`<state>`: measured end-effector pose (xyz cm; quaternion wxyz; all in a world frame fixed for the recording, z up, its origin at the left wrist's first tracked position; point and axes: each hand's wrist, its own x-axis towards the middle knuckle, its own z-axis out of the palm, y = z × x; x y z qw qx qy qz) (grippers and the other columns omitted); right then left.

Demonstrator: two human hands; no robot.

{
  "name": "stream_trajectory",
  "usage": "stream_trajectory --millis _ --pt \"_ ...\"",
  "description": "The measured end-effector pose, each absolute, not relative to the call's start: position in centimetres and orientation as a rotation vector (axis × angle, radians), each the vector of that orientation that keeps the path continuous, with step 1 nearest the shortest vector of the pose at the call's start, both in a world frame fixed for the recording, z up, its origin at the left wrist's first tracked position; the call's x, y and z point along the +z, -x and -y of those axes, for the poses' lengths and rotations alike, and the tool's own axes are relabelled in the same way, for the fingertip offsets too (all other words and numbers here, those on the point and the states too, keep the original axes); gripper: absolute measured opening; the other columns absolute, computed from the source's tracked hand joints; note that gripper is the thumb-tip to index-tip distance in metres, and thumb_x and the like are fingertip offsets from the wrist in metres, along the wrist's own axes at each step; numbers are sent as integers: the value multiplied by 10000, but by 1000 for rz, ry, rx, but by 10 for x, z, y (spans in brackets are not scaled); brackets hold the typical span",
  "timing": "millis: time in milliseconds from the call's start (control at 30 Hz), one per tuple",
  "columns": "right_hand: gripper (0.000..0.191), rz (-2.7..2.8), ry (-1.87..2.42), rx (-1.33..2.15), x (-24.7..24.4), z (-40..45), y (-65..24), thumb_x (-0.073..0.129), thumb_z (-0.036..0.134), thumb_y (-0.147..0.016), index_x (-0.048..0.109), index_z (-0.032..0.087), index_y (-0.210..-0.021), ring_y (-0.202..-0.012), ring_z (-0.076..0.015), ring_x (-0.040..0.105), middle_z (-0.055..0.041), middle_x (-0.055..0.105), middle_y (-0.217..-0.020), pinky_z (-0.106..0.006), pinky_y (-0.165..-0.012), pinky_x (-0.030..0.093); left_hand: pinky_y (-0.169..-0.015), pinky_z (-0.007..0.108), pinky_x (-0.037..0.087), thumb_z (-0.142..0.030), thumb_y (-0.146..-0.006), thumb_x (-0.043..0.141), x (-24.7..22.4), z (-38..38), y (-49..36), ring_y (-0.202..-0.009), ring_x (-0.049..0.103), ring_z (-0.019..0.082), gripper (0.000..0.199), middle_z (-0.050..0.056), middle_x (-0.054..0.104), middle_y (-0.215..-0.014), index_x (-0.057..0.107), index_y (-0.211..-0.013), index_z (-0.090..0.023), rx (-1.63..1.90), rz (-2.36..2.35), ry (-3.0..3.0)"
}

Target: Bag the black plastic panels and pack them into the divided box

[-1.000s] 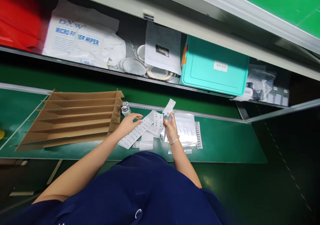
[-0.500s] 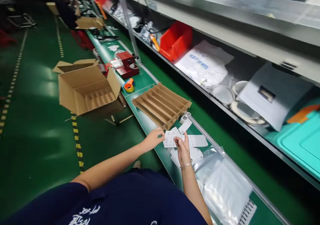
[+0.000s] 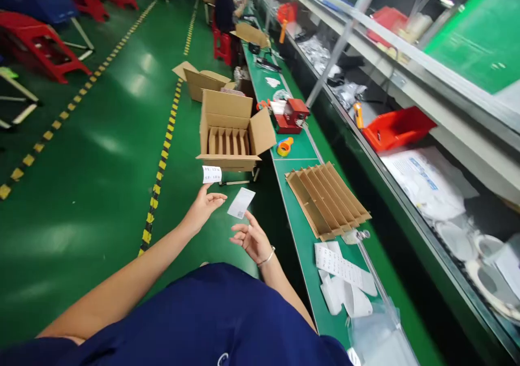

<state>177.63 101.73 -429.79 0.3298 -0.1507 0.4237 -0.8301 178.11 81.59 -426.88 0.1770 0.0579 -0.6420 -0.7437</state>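
Note:
A small white label (image 3: 212, 175) with two printed lines stands up at the index fingertip of my left hand (image 3: 202, 210), and the hand's other fingers curl loosely. My right hand (image 3: 252, 240) carries another white label (image 3: 241, 201) with a small square code in its corner, at the index fingertip; its remaining fingers are half bent. Just beyond both hands is an open cardboard box (image 3: 225, 106) with upright cardboard dividers (image 3: 228, 140) inside. On the green bench (image 3: 298, 236) to my right lie label strips (image 3: 341, 267), partly overlapping.
A cardboard divider grid (image 3: 327, 201) lies on the bench, with a tape roll (image 3: 284, 147) and a red machine (image 3: 290, 116) behind it. Clear plastic bags (image 3: 377, 333) lie at lower right. A red bin (image 3: 398, 128) sits on the shelf. Farther off, a person (image 3: 225, 8) sits at the bench.
Both hands have moved left, away from the label sheet on the bench toward the open box, each now carrying a label. The view has turned left.

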Motion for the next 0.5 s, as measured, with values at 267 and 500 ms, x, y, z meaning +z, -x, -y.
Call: stream_trajectory --millis 267,500 --pt "707 -1085 619 -1592 -4271 -823 -1764 777 400 -751 436 245 -1351 -728 -117 667 -20 696 -983 -295 -749 531 -815 364 535 -414 -616 785 -4280 -652 -1836 -897 683 221 959 16 678 -857 330 -1439 -225 -2053 1365 -467" --pt "864 -1053 651 -1302 -4281 -685 -1710 846 448 -592 476 317 -1361 -713 -141 675 -9 715 -967 -351 -754 533 -780 397 573 -389 -623 785 -4284 -544 -1820 -855 693 251 989 -19 666 -778 296 -1480 -324 -1861 1260 -623"
